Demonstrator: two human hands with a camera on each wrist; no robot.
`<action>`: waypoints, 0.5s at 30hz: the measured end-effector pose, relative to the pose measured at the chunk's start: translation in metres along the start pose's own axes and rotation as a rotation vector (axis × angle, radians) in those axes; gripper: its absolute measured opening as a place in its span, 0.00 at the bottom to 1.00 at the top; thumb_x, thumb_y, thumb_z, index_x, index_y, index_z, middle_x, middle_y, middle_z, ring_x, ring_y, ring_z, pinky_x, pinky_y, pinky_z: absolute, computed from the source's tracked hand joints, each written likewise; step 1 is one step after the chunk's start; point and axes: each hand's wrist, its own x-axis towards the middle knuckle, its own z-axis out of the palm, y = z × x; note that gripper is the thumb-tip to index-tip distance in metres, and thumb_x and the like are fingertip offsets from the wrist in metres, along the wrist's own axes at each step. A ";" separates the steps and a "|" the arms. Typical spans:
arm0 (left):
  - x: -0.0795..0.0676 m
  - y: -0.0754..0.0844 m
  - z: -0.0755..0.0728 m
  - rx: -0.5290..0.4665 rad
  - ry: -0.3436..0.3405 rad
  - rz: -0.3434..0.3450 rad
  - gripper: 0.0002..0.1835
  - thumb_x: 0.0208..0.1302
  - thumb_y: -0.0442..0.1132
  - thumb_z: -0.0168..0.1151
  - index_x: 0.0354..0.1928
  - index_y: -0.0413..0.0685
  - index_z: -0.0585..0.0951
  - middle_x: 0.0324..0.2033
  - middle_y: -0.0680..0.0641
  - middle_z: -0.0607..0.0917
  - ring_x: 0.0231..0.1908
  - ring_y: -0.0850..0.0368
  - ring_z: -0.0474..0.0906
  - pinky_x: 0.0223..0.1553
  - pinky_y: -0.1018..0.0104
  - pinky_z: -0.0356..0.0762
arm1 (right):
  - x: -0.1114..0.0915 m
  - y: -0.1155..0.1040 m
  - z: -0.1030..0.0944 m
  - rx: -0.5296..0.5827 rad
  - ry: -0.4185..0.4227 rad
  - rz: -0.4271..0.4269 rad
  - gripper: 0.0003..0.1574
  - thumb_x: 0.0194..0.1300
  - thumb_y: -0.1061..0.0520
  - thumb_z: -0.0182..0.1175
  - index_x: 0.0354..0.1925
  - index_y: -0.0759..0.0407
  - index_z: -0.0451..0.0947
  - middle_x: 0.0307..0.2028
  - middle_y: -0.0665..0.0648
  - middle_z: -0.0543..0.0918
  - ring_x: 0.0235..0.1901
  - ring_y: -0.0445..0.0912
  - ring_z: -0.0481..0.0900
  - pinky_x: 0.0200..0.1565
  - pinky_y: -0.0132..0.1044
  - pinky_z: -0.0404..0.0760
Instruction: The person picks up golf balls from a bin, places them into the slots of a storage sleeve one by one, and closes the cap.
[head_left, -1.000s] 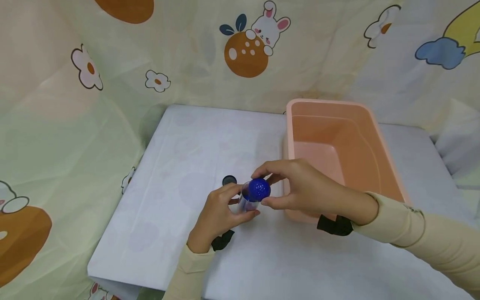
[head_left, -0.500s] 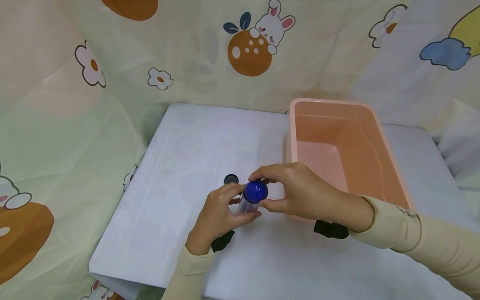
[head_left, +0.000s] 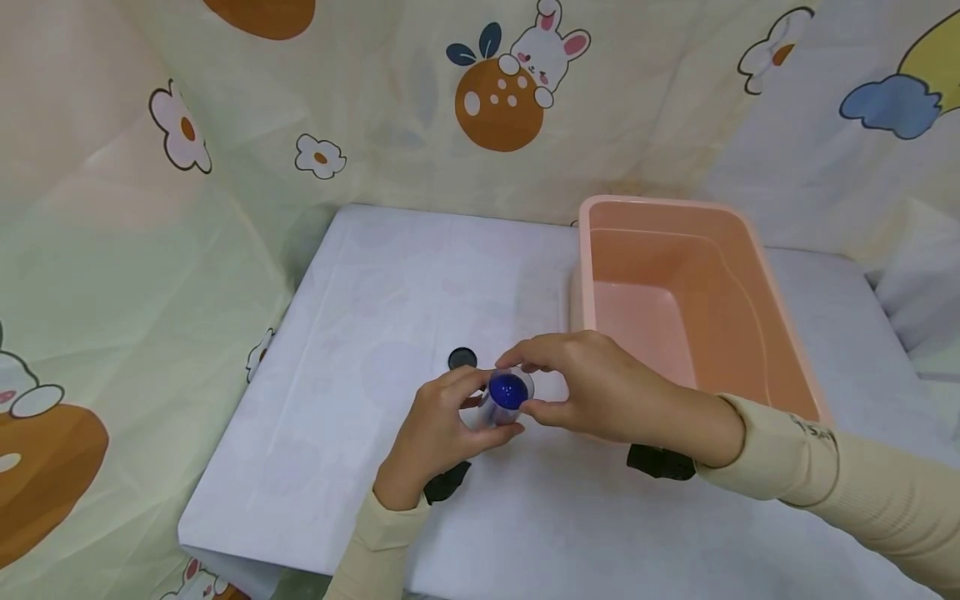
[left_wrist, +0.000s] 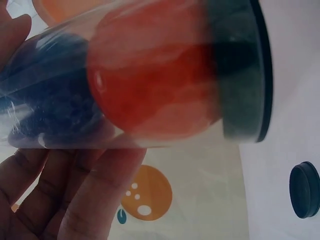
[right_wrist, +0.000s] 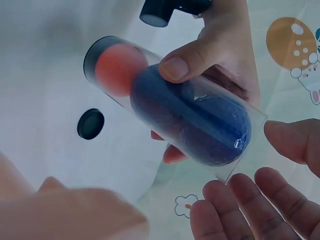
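My left hand [head_left: 431, 417] grips a clear plastic tube [head_left: 492, 415] that tilts toward me. Inside, a red-orange ball [right_wrist: 120, 69] lies against the dark end cap [left_wrist: 245, 70], with dark blue balls [right_wrist: 162, 97] stacked after it. The uppermost glossy blue ball [head_left: 509, 391] sits just within the tube's uncapped mouth. Thumb and fingertips of my right hand [head_left: 592, 379] are spread around that mouth, at its rim, and no ball is between them. A loose black lid [head_left: 462, 358] lies on the table beyond my left hand.
A peach plastic tub [head_left: 720, 292] stands on the right of the white-covered table [head_left: 360, 333], close behind my right hand. Printed cloth [head_left: 375, 83] hangs at the back and left. Black straps [head_left: 660, 461] sit at both wrists.
The blue ball, pinched above the tube a second ago, has gone down into its mouth. My right fingers have let it go and stay around the rim. The left hand barely moved.
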 end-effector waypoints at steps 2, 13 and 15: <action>0.000 0.000 0.000 0.000 -0.002 -0.001 0.28 0.49 0.35 0.90 0.51 0.38 0.86 0.43 0.46 0.89 0.44 0.52 0.90 0.45 0.71 0.89 | 0.000 0.000 0.000 0.004 0.001 0.000 0.26 0.61 0.62 0.81 0.58 0.58 0.87 0.51 0.53 0.92 0.49 0.51 0.91 0.51 0.49 0.92; 0.000 -0.001 0.002 0.011 -0.026 -0.063 0.30 0.51 0.37 0.89 0.54 0.38 0.85 0.48 0.44 0.90 0.49 0.49 0.90 0.45 0.69 0.90 | -0.006 0.000 0.000 -0.008 0.066 -0.006 0.23 0.64 0.63 0.78 0.57 0.57 0.87 0.51 0.52 0.92 0.47 0.46 0.90 0.46 0.45 0.91; 0.000 -0.001 0.002 0.019 -0.033 -0.070 0.30 0.51 0.37 0.89 0.55 0.38 0.84 0.49 0.44 0.90 0.49 0.49 0.90 0.45 0.68 0.90 | -0.007 0.001 0.001 0.000 0.087 -0.017 0.23 0.63 0.64 0.78 0.57 0.57 0.88 0.51 0.51 0.92 0.46 0.46 0.89 0.45 0.44 0.90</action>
